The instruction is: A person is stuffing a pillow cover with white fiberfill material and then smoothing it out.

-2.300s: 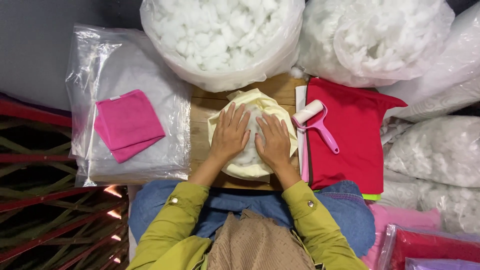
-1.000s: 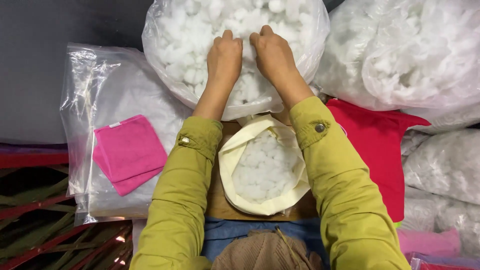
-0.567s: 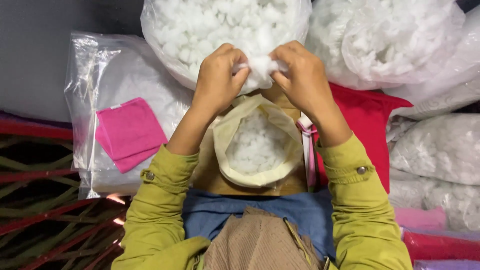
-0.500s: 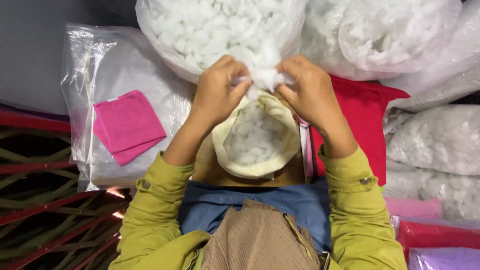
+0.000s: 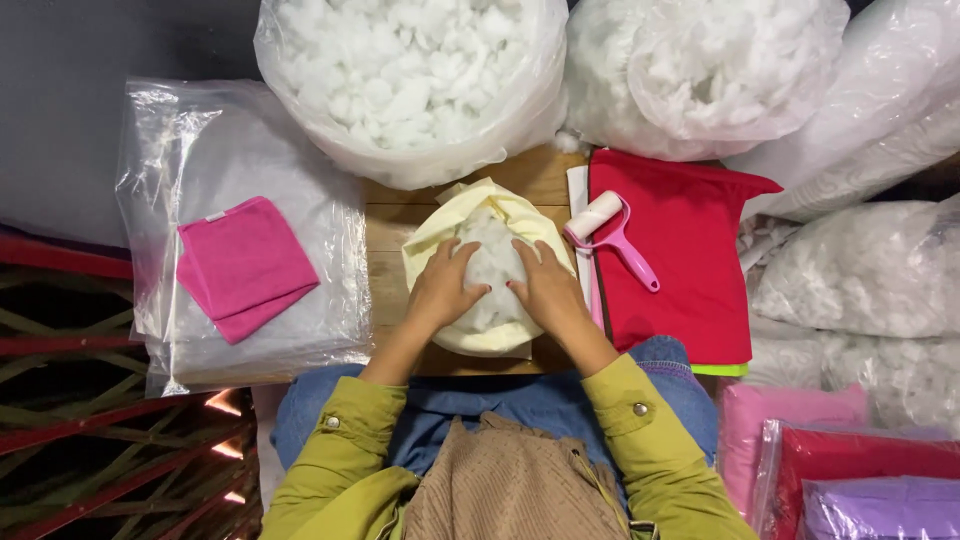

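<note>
- White fibre filling fills the big clear bag (image 5: 410, 90) at the far edge of the desk (image 5: 385, 255), mouth open upward; a second clear bag of filling (image 5: 710, 70) sits to its right.
- Clear plastic sheet package (image 5: 260, 330) lies left of the desk, with a folded pink cloth (image 5: 245, 265) on top.
- Red fabric (image 5: 690, 260) lies flat to the right, a pink lint roller (image 5: 615, 235) resting on its near-left edge.
- Pale yellow fabric cover (image 5: 490, 265) lies in the middle of the desk, long axis running away from the person, its opening facing up with white stuffing (image 5: 490, 270) showing.
- Left hand (image 5: 445, 285) lies open, palm down, fingers spread on the stuffing at the cover's left side.
- Right hand (image 5: 545, 285) lies open likewise, pressing the right side.
</note>
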